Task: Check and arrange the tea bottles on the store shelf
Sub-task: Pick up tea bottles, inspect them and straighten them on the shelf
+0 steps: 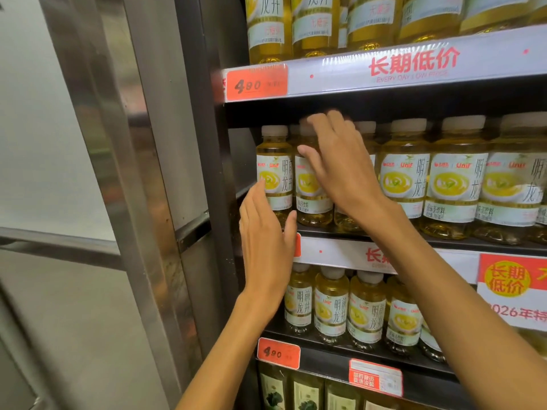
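Observation:
Yellow tea bottles with white caps and white labels fill the middle shelf. My left hand is flat with straight fingers, its fingertips touching the leftmost bottle low on its left side. My right hand is spread over the second bottle and the one behind it, fingers reaching up by the caps; these fingers are blurred. Neither hand curls round a bottle. More of the same bottles stand in a row to the right.
The shelf above holds more tea bottles and an orange 4.90 price tag. A lower shelf carries smaller tea bottles. The dark shelf upright and a steel panel are at the left.

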Demonstrator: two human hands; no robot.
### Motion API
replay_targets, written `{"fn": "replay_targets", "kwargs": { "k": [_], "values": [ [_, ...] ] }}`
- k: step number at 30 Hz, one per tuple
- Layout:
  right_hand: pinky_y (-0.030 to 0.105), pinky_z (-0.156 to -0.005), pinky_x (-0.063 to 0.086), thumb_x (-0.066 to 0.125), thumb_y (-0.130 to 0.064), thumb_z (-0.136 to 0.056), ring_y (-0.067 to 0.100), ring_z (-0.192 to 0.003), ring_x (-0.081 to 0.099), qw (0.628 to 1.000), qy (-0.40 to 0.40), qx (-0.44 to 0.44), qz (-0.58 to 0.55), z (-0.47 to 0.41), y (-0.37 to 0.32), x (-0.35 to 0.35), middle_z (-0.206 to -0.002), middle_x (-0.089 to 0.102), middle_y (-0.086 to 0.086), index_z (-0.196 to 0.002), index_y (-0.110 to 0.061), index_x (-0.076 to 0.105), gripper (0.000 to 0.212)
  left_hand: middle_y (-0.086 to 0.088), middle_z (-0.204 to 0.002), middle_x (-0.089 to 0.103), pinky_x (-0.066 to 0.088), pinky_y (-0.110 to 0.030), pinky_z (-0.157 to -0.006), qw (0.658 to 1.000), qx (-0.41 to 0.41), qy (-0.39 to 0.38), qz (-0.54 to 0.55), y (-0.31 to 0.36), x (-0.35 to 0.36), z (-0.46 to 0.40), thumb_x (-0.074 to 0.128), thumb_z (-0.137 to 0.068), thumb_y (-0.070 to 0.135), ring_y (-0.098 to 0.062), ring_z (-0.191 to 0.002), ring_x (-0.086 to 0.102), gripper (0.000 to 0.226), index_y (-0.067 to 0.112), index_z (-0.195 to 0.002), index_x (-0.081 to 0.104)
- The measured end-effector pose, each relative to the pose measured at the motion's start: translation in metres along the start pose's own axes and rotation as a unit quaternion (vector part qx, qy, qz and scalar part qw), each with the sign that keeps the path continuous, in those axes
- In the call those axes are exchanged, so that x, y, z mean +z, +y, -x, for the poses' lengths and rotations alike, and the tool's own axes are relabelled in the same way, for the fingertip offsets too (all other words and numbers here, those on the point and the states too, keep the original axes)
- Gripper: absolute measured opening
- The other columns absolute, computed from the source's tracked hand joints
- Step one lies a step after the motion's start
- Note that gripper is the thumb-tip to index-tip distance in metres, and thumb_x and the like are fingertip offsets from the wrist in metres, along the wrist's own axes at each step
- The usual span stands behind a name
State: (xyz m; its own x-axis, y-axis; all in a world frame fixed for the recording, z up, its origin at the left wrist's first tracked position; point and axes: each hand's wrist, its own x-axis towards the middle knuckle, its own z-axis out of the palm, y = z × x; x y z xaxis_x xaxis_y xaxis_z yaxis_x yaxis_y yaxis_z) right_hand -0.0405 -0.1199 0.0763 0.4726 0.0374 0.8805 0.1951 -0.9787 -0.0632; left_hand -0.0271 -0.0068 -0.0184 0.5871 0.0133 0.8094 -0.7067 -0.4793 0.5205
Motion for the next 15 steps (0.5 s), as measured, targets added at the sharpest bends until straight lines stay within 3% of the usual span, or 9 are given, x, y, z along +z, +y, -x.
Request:
{"fn": "replay_targets", "kwargs": {
  "k": [4,8,12,15],
  "values": [
    [0.010,-0.086,0.036,0.065,-0.017,-0.088,0.015,-0.108,0.044,0.988,0.030,-0.026,-0.147,0.006,-0.005,-0.011,-0.124,0.046,0.014,-0.119,-0.005,0.053,0.035,-0.006,-0.139,0.043,0.035,-0.030,-0.110,0.998,0.009,-0.028,0.056,0.007,0.004,0.006,0.061,-0.091,0.017,-0.013,-0.130,0.039,0.059,0.008,-0.143,0.034],
    [-0.003,-0.085,0.033,0.069,-0.021,-0.087,0.006,-0.111,0.040,0.966,-0.004,0.023,-0.257,0.016,-0.005,-0.013,-0.129,0.040,0.008,-0.131,-0.010,0.042,0.053,-0.001,-0.144,0.041,0.036,-0.035,-0.110,0.991,-0.008,-0.082,0.108,0.009,0.009,0.008,0.063,-0.091,0.019,-0.010,-0.134,0.037,0.063,0.011,-0.145,0.032],
    [0.002,-0.078,0.042,0.064,-0.022,-0.090,0.003,-0.097,0.051,0.961,-0.025,0.009,-0.277,0.026,-0.007,-0.012,-0.115,0.046,-0.006,-0.127,-0.008,0.044,0.044,0.000,-0.143,0.043,0.044,-0.037,-0.103,0.985,-0.020,-0.104,0.140,0.010,0.010,0.007,0.066,-0.088,0.022,-0.011,-0.131,0.041,0.064,0.015,-0.143,0.034],
    [0.007,-0.079,0.045,0.061,-0.022,-0.092,-0.004,-0.096,0.052,0.938,0.002,0.033,-0.346,0.030,-0.007,-0.022,-0.113,0.049,-0.006,-0.125,-0.011,0.045,0.039,0.000,-0.137,0.047,0.044,-0.023,-0.101,0.976,-0.024,-0.106,0.187,0.016,0.003,0.008,0.067,-0.087,0.027,-0.010,-0.125,0.047,0.062,0.017,-0.139,0.036]
  ]
}}
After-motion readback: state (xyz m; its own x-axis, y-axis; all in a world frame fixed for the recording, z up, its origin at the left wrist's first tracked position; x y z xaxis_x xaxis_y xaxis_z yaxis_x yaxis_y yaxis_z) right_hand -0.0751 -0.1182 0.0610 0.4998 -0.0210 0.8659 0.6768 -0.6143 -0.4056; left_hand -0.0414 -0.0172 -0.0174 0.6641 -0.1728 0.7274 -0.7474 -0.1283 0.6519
